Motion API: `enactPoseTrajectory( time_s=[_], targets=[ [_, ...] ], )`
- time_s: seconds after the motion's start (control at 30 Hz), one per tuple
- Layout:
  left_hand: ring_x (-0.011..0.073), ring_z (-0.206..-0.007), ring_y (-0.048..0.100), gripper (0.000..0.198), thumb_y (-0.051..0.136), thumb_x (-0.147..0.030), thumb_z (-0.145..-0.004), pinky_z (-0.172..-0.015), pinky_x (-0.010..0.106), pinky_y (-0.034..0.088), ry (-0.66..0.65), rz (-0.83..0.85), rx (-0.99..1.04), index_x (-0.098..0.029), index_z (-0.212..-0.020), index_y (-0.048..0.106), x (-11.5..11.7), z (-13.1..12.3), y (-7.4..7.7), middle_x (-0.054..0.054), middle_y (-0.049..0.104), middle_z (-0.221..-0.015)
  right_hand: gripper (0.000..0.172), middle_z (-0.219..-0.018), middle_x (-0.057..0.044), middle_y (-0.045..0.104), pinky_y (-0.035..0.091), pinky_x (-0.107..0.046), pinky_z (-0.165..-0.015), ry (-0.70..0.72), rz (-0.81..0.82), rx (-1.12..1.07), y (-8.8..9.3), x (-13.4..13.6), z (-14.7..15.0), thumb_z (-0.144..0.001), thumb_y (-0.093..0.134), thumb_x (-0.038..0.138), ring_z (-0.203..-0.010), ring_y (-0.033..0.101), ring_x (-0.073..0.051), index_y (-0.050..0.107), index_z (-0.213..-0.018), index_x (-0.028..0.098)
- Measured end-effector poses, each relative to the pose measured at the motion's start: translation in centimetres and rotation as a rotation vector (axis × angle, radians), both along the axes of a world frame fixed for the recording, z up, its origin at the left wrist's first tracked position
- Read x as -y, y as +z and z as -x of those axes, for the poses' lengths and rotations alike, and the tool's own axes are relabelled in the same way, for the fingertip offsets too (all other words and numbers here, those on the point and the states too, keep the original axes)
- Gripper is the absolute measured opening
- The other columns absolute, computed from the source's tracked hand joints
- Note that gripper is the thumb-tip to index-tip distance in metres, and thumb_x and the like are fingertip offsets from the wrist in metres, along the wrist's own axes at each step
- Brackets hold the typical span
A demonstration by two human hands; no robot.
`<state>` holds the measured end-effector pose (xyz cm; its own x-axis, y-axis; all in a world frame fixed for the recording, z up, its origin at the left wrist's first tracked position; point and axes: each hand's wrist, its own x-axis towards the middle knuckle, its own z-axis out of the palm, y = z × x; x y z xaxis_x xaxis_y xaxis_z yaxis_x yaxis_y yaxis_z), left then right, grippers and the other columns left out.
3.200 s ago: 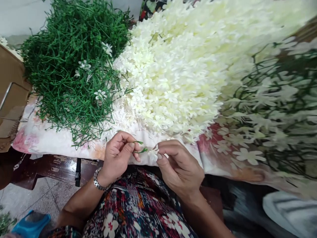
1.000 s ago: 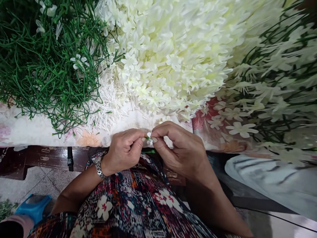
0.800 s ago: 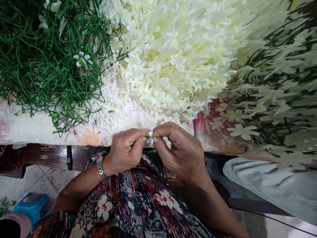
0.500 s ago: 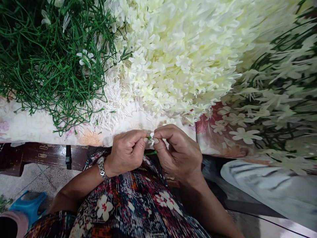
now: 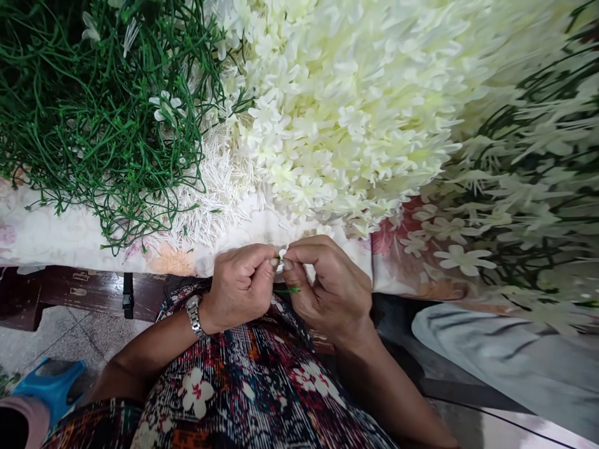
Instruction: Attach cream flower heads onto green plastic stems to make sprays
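I'm watching both hands working just over the table's (image 5: 65, 231) near edge: the left hand (image 5: 243, 284) is pinching a green stem (image 5: 289, 289), the right hand (image 5: 330, 287) is pinching a small white flower (image 5: 282, 254) right at its tip, and whether they're joining I can't tell! Green stalks (image 5: 116, 137) are covering the table's left side, white threads (image 5: 219, 181) are lying beside them, blooms (image 5: 355, 125) are filling the middle, sprays (image 5: 515, 206) are crowding the right

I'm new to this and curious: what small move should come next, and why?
Perhaps press the white flower gently onto the green stem: the left hand pinches the stem, and the right hand pinches the flower right beside it.
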<state>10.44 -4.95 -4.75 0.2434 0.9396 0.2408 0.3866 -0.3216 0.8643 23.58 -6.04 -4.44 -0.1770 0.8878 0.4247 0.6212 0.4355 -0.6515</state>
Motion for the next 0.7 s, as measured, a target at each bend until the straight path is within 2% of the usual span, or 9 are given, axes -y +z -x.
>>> enactPoseTrajectory(
  time_s=[0.13,0.3,0.5,0.7],
  targets=[
    [0.0067,-0.051,0.051,0.013,0.045,-0.014,-0.078,-0.05,0.018,0.042,-0.042,0.104,0.083,-0.013,-0.075,0.057,-0.1,0.2,0.2,0.0,0.057,-0.059,0.018,-0.073,-0.002,0.053,0.044,-0.024,-0.059,0.062,0.035,-0.018,0.5,-0.2,-0.7,-0.072,0.051,0.007,-0.068,0.051,-0.011,0.049,-0.087,0.018],
    [0.0073,-0.052,0.052,0.013,0.046,-0.019,-0.078,-0.052,0.019,0.046,-0.067,0.242,0.213,-0.014,-0.079,0.059,-0.3,0.7,0.2,0.0,0.059,-0.06,0.027,-0.088,-0.005,0.055,0.047,-0.029,-0.067,0.081,0.013,-0.007,1.5,-0.4,-1.7,-0.07,0.055,0.011,-0.081,0.055,-0.014,0.051,-0.095,0.02],
    [0.0069,-0.052,0.052,0.011,0.048,-0.016,-0.077,-0.049,0.017,0.045,-0.053,0.165,0.164,-0.014,-0.079,0.059,-0.1,0.6,0.2,0.001,0.061,-0.063,0.02,-0.075,-0.002,0.053,0.047,-0.026,-0.06,0.075,-0.074,0.126,1.8,-0.6,-1.6,-0.07,0.054,0.009,-0.071,0.053,-0.013,0.051,-0.087,0.02],
    [0.0065,-0.051,0.052,0.011,0.048,-0.014,-0.077,-0.047,0.017,0.042,-0.051,0.111,0.089,-0.014,-0.077,0.059,-0.2,0.5,0.3,0.0,0.059,-0.06,0.018,-0.074,-0.003,0.053,0.047,-0.025,-0.06,0.1,-0.09,0.133,1.2,-0.7,-1.4,-0.07,0.052,0.006,-0.07,0.052,-0.012,0.049,-0.084,0.017]
  ],
)
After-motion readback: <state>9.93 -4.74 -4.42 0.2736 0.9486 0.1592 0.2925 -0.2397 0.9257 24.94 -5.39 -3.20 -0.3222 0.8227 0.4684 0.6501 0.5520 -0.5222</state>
